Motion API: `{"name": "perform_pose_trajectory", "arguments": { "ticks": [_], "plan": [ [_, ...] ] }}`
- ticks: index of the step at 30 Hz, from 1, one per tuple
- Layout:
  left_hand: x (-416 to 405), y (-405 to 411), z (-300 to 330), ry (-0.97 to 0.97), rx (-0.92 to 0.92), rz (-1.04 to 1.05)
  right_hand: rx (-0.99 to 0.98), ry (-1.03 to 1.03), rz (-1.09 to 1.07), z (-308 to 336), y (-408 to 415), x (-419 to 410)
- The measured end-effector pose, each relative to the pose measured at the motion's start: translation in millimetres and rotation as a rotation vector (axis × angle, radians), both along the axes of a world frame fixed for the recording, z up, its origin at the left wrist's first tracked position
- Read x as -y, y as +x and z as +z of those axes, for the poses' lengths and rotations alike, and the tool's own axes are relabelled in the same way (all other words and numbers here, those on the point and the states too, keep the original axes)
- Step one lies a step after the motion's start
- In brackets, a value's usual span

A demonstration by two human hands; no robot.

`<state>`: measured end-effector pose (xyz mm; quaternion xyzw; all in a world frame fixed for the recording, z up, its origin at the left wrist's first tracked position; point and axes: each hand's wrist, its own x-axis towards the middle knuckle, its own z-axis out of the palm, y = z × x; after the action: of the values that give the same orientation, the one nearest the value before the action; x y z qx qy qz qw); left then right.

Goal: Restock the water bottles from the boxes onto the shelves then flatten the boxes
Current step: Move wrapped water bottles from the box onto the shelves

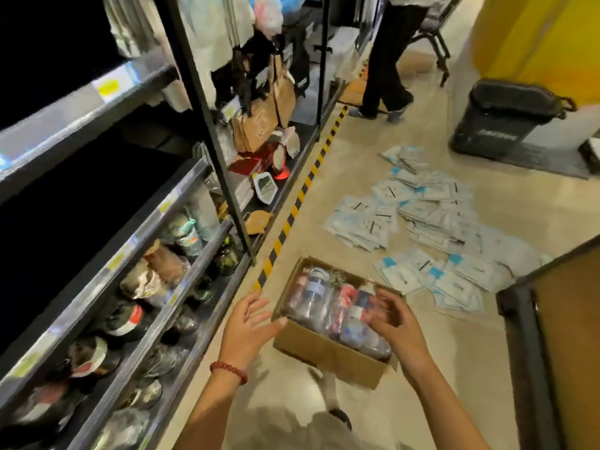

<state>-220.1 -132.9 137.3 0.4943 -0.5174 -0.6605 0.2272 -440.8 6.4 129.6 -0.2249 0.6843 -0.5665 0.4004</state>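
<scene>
Head view, left to right. Shelves [107,297] along left, lower tiers already stocked with bottles, lips on front edges to clear. Left hand [247,323] spread wide, thumb at box's left rim, holding nothing. Cardboard box [319,350] on floor, centre-near, open top, packed with wrapped water bottles [328,303]: probably heavy together, film slick, so grab one by body or neck. Right hand [394,323] on bottles at box's right end, fingers curled; blur, can't tell if gripping. Scattered packets [422,219] far right, dark cabinet [552,352] near right; aisle tight.
</scene>
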Motion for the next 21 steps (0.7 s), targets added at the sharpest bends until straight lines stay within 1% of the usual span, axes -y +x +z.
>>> {"name": "perform_pose_trajectory", "arguments": {
  "ticks": [6,10,13,21],
  "plan": [
    [1.0,-93.6,-33.8,0.045,0.045,-0.152,0.082,0.069,-0.17,-30.6,-60.5,-30.6],
    [12.9,-131.2,-41.3,0.151,0.073,-0.205,0.135,0.135,-0.215,-56.1,-80.2,-30.2],
    [30.2,-152.9,-59.3,0.124,0.161,-0.243,0.255,0.18,-0.284,-75.2,-88.0,-14.4],
    [104.9,-199.3,-142.4,0.167,0.284,-0.397,0.225,0.338,-0.327,-139.2,-106.2,63.9]
  ]
}}
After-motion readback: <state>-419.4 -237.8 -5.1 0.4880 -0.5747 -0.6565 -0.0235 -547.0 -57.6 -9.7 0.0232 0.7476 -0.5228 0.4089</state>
